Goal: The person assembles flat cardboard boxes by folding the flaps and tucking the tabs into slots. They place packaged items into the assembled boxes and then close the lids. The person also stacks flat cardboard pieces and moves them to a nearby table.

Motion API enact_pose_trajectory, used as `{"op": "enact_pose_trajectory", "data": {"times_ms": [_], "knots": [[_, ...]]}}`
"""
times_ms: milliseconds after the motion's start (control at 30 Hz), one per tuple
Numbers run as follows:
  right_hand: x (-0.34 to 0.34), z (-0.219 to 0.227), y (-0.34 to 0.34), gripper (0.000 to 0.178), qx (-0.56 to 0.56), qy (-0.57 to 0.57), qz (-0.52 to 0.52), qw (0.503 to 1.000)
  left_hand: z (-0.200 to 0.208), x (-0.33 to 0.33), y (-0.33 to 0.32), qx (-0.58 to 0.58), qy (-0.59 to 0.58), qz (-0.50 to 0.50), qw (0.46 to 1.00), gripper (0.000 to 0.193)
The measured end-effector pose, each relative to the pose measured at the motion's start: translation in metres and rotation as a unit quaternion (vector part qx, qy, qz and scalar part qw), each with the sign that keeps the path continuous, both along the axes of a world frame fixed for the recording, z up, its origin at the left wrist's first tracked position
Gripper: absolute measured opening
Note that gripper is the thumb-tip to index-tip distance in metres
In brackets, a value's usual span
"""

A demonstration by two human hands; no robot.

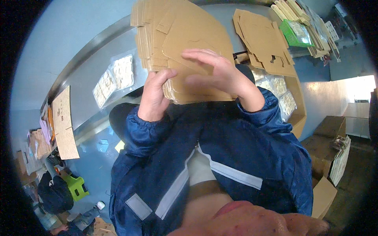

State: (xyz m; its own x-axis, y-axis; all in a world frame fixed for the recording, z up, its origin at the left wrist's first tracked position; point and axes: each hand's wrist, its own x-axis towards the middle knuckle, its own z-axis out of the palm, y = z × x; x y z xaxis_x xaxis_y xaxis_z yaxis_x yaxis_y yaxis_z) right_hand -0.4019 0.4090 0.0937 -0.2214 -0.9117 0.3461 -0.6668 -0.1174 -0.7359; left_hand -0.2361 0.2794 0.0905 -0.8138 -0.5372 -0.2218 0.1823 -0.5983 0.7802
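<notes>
Workshop, with stacked cardboard blanks [197, 33]

The stack [197, 33] is matt brown cardboard, smooth on its face, rough along its cut edges. The table [84, 92] looks like smooth metal with a soft sheen. Left, the packets [123, 71] are glossy clear plastic; far right, the basket [289, 36] is plastic. Near, the jacket [271, 112] is satiny cloth with matt strips [236, 175].

Navy jacket [236, 145] (pale front strips [236, 174])
</notes>
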Motion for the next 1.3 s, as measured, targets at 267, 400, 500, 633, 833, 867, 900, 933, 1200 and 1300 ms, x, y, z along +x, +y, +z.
{"op": "enact_pose_trajectory", "data": {"times_ms": [267, 400, 500, 633, 833, 867, 900, 933, 1200, 1300], "knots": [[-0.014, -0.044, 0.018, 0.070, 0.089, 0.043, -0.088, 0.991, -0.017, 0.007, -0.005, -0.024, -0.002, -0.001, 1.000, 0.051], [-0.026, -0.036, 0.024, 0.070, 0.082, -0.013, -0.070, 0.994, -0.024, 0.004, -0.012, -0.022, -0.003, 0.018, 1.000, 0.069], [-0.041, -0.010, 0.034, 0.064, 0.001, 0.059, -0.084, 0.995, -0.010, 0.002, -0.014, 0.022, 0.046, -0.053, 0.997, 0.072], [-0.112, 0.061, 0.080, 0.073, -0.106, -0.285, -0.163, 0.939, -0.013, 0.014, -0.027, 0.051, 0.014, -0.014, 0.999, 0.075], [-0.211, 0.048, 0.190, 0.093, -0.267, -0.416, -0.061, 0.867, -0.023, 0.009, -0.033, 0.058, 0.020, -0.011, 0.998, 0.074], [-0.206, 0.047, 0.200, 0.093, -0.261, -0.399, -0.111, 0.872, -0.023, 0.006, -0.031, 0.057, 0.027, -0.016, 0.998, 0.073], [-0.198, 0.033, 0.205, 0.094, -0.261, -0.397, -0.151, 0.867, -0.018, 0.008, -0.030, 0.043, 0.019, -0.010, 0.999, 0.073], [-0.201, 0.022, 0.208, 0.089, -0.284, -0.438, -0.135, 0.843, -0.014, 0.010, -0.029, 0.030, 0.012, -0.006, 0.999, 0.073], [-0.230, 0.024, 0.245, 0.089, -0.319, -0.408, -0.307, 0.798, -0.034, 0.017, -0.044, 0.111, 0.038, 0.001, 0.993, 0.052], [-0.231, 0.045, 0.228, 0.068, -0.230, -0.228, -0.307, 0.895, -0.039, 0.032, -0.050, 0.075, -0.008, 0.058, 0.995, 0.061]]}}
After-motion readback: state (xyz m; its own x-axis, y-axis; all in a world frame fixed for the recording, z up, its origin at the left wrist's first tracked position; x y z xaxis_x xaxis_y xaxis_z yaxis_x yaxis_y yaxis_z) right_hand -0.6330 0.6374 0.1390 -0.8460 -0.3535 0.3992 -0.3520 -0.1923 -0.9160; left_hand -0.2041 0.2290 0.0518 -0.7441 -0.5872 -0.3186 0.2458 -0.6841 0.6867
